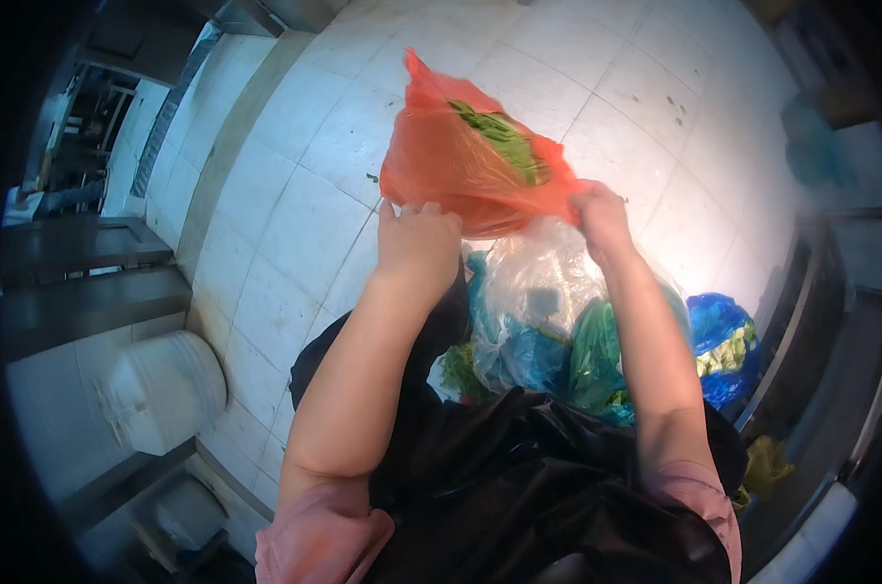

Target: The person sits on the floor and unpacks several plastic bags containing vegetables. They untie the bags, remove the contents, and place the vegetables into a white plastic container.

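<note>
Between my two hands an orange-red plastic bag (441,160) is held up above the tiled floor. Green leafy vegetables (503,139) show through its upper opening. My left hand (420,237) grips the bag's near left edge, its fingertips partly hidden. My right hand (600,212) pinches the bag's right corner. Below the bag, near my knees, stand a clear plastic bag (543,277) and a green plastic bag (596,350). A blue plastic bag with pale leafy vegetables (726,347) lies right of my right forearm.
A white plastic tub (167,390) stands at the left beside dark metal shelving (90,292). Loose green herbs (461,372) lie by my leg. A yellow bag (766,467) sits low at the right, near a long metal-edged structure (799,343). Leaf scraps dot the tiled floor (266,212).
</note>
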A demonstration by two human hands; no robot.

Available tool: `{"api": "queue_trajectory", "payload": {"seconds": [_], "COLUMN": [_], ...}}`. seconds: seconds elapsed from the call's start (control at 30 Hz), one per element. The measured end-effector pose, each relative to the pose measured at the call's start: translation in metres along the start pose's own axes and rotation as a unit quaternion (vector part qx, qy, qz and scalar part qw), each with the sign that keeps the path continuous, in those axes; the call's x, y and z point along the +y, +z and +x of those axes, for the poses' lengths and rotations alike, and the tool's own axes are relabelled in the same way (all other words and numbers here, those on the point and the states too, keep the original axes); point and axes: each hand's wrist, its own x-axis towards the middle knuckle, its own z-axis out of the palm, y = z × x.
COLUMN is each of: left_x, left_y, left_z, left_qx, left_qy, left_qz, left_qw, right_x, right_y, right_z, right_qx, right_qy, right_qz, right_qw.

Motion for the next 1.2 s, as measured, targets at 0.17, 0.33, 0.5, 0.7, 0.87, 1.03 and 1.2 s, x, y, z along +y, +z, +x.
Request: {"api": "queue_trajectory", "payload": {"seconds": [0.17,0.33,0.5,0.7,0.87,1.03,1.2], "left_x": [0.014,0.024,0.012,0.025,0.035,0.055,0.077], "left_y": [0.028,0.031,0.029,0.017,0.020,0.020,0.013], "left_z": [0.009,0.026,0.030,0.025,0.026,0.030,0.033], "left_qx": [0.236,-0.014,-0.098,-0.088,-0.070,-0.044,-0.064], "left_qy": [0.087,0.078,-0.013,0.006,0.011,0.063,0.089], "left_qz": [-0.067,-0.013,0.069,0.079,0.040,-0.022,-0.012], "left_qw": [0.965,0.997,0.993,0.993,0.997,0.997,0.994], "right_x": [0.011,0.021,0.034,0.073,0.099,0.097,0.070], "right_y": [0.025,0.033,-0.008,-0.049,-0.100,-0.173,-0.198], "right_z": [-0.056,-0.089,-0.059,-0.076,-0.115,-0.157,-0.215], "right_qx": [-0.126,-0.201,-0.035,-0.121,-0.172,-0.295,-0.202], "right_qy": [0.052,0.077,0.047,0.088,0.014,0.139,0.049], "right_qz": [-0.024,0.157,0.124,-0.070,-0.444,-0.695,-0.712], "right_qw": [0.990,0.964,0.991,0.986,0.879,0.640,0.670]}}
